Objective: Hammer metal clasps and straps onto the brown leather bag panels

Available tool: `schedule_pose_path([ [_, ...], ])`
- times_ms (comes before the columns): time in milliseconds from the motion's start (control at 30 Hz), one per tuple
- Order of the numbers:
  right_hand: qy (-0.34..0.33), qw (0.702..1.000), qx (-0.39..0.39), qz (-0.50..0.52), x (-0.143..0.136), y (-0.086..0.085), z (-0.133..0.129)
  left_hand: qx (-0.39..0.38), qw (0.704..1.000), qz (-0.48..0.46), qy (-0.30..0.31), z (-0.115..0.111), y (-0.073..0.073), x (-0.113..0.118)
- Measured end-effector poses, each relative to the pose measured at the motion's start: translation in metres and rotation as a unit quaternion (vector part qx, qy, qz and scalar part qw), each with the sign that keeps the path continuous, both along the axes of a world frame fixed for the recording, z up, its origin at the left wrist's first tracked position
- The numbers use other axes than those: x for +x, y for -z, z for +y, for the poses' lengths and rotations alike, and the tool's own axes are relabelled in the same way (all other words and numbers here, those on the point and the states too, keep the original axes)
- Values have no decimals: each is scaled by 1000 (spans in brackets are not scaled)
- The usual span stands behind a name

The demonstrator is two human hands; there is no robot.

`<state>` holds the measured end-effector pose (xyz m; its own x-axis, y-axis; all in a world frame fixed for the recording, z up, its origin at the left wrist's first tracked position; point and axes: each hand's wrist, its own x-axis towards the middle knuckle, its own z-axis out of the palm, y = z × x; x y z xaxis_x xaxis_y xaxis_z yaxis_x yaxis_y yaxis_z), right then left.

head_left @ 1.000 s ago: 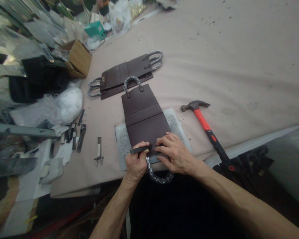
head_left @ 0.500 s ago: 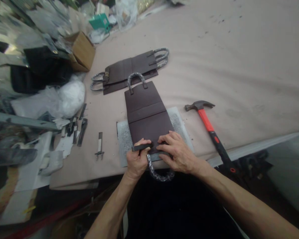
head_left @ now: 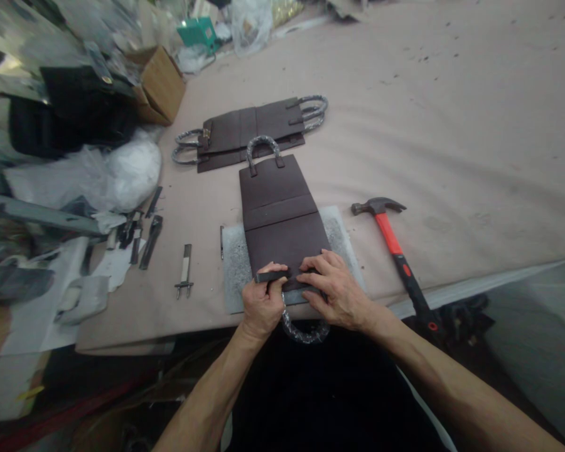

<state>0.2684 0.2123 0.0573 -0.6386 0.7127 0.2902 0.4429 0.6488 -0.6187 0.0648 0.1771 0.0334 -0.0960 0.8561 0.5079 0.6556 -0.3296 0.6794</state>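
Observation:
A dark brown leather bag panel (head_left: 285,242) lies unfolded, its near end on a grey speckled slab (head_left: 235,270). One plastic-wrapped handle (head_left: 263,141) is at its far end. Another wrapped handle (head_left: 306,336) hangs over the table edge, between my wrists. My left hand (head_left: 261,304) is closed around a dark flat strip (head_left: 270,276), whose inner end reaches the panel; I cannot tell if it is a strap or a tool. My right hand (head_left: 336,289) rests on the panel's near right part, fingers bent and apart, fingertips touching the leather near the handle's base, which they partly hide.
A claw hammer (head_left: 398,251) with a red and black grip lies to the right. On the left are a pronged metal tool (head_left: 184,273) and several dark hand tools (head_left: 150,242). More handled panels (head_left: 249,129) lie behind. A cardboard box (head_left: 160,85) and plastic bags crowd the far left.
The view has shifted slightly. Both hands keep nearly the same places on the panel, and the strip is still in my left hand.

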Motion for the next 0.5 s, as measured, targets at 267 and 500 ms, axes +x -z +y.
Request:
schedule_pose_path([
  [267, 21, 999, 6, 24, -3, 2, 1, 22, 1000, 2, 19, -1, 2, -1],
  [500, 26, 999, 10, 21, -3, 4, 1, -10, 999, 17, 42, 4, 0, -5],
])
